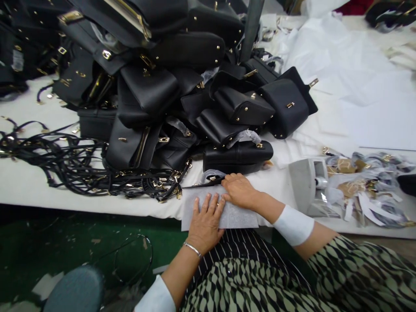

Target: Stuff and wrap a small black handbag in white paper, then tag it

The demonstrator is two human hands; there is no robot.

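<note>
White table: left hand flat on one pale sheet

Right of my right hand I see a grey dispenser, then a jumble of tags. Left of my left hand lies a tangle of black straps; below it, leftward, a round stool and green floor.

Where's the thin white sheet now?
Head view, near the bottom centre: the thin white sheet is at the table's near edge, under the left hand, right of the black straps.
</note>
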